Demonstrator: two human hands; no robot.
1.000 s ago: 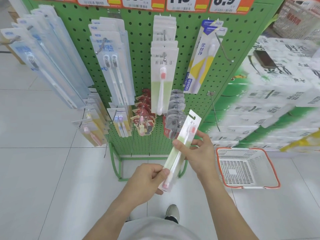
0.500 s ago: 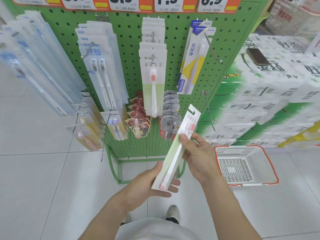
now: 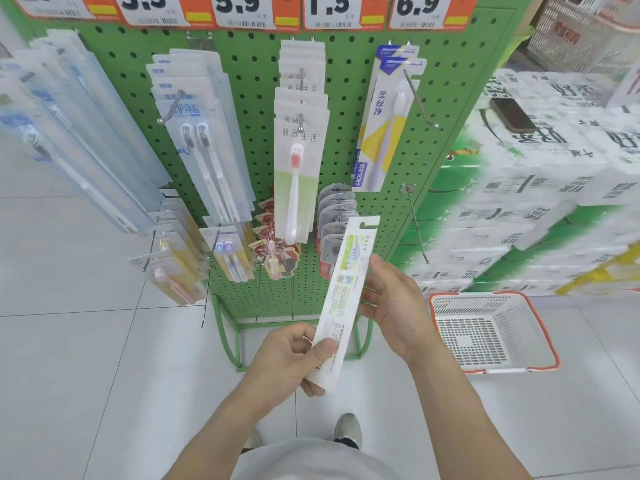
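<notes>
I hold a long white toothbrush pack point(image 3: 341, 299) slanted in front of me, its printed back side facing up. My left hand point(image 3: 291, 358) grips its lower end between thumb and curled fingers. My right hand point(image 3: 394, 310) holds the pack's upper right edge, thumb on top and fingers behind it. The same kind of pack, with a pink-bristled brush point(image 3: 294, 174), hangs on the green pegboard rack point(image 3: 249, 98) straight ahead.
Other toothbrush packs hang left point(image 3: 204, 150) and right point(image 3: 384, 126) on the rack, under orange price tags point(image 3: 325, 8). Bare metal hooks point(image 3: 417, 226) stick out at the right. An orange-rimmed white basket point(image 3: 495, 330) sits on the floor at the right, beside stacked tissue packs point(image 3: 540, 188).
The pack has been turned over between my hands: the brush side faced me before, the printed back faces me now. My left hand has shifted its grip at the lower end.
</notes>
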